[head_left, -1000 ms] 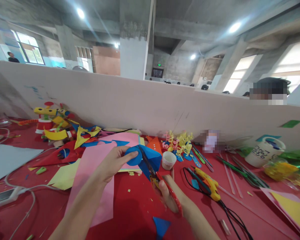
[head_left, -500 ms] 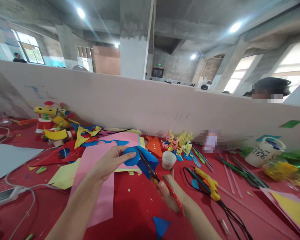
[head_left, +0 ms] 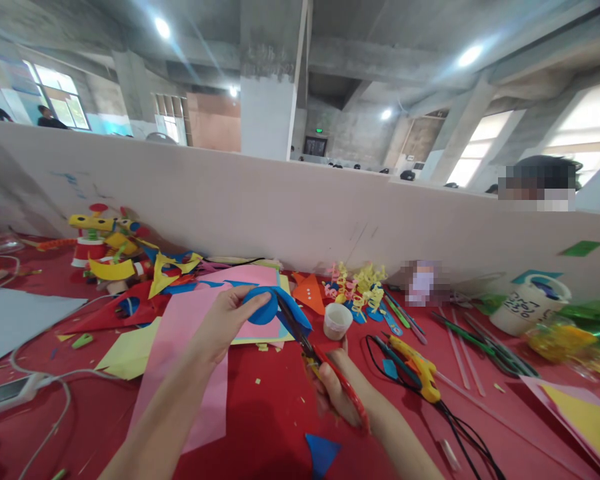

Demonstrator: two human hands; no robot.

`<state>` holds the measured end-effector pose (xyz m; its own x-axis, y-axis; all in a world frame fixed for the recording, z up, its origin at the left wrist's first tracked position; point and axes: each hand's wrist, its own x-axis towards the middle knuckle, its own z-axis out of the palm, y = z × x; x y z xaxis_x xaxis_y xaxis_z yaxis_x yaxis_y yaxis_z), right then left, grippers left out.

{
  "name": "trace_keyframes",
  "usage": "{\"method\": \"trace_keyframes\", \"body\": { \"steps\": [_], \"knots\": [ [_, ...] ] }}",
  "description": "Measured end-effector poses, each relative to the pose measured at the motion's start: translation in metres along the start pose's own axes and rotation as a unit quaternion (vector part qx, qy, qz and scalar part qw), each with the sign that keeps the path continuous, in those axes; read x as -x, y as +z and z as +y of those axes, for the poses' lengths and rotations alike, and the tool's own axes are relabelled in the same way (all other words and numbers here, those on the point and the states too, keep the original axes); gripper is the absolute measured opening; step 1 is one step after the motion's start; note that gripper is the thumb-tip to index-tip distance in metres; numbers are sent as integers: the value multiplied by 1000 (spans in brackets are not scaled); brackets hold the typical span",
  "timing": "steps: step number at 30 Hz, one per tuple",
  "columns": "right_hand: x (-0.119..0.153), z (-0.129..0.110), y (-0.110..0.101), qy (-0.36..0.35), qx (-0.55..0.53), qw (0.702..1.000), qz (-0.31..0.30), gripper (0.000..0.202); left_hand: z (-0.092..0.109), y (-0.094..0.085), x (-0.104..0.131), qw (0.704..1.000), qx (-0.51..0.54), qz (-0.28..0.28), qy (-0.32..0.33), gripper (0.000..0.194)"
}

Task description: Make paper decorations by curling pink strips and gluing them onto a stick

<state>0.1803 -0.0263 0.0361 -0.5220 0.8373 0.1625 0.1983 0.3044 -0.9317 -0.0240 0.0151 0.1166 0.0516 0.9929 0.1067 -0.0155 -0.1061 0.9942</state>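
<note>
1. I have the blue sheet (head_left: 260,307) up above the red counter (head_left: 265,413), in the middle of my view; its rounded part sits beneath my left thumb, with a narrower flap reaching right.
2. My left hand (head_left: 227,317) has its grip closed on that sheet, pinching it between thumb and fingers.
3. My right hand (head_left: 337,383) is wrapped around the red-handled scissors (head_left: 356,400); their dark blades angle up and left, touching the sheet between the rounded part and the flap. I can't tell how far apart the blades stand.
4. Under my left forearm lies a long pink sheet (head_left: 215,400), and a blue triangular scrap (head_left: 322,455) rests on the counter below the scissors.
5. Just beyond my right hand I see a small white cup (head_left: 337,321), with an orange piece (head_left: 309,293) to its left and yellow curled strips (head_left: 373,283) behind it.
6. Right of that hand lies a yellow glue gun (head_left: 415,363) with a black cord; farther right stands a white bucket (head_left: 530,307), tilted in my wide view.
7. At far left are a yellow-headed figure (head_left: 93,233) and a red piece with a hole (head_left: 100,313). A pale partition (head_left: 220,200) runs behind everything, with people visible past it.
</note>
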Motion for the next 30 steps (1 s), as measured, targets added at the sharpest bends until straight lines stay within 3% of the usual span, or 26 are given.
{"method": "trace_keyframes", "body": {
  "steps": [5,9,30],
  "knots": [
    [-2,-14,1,-8,39,999,-31,61,2,-1,2,1000,-17,-9,-4,18],
    [-4,-22,2,-26,45,998,-18,63,4,0,4,998,-52,-41,0,19],
    [-5,-21,1,-11,46,999,-5,65,7,5,7,993,-79,-78,32,19]
  ]
}}
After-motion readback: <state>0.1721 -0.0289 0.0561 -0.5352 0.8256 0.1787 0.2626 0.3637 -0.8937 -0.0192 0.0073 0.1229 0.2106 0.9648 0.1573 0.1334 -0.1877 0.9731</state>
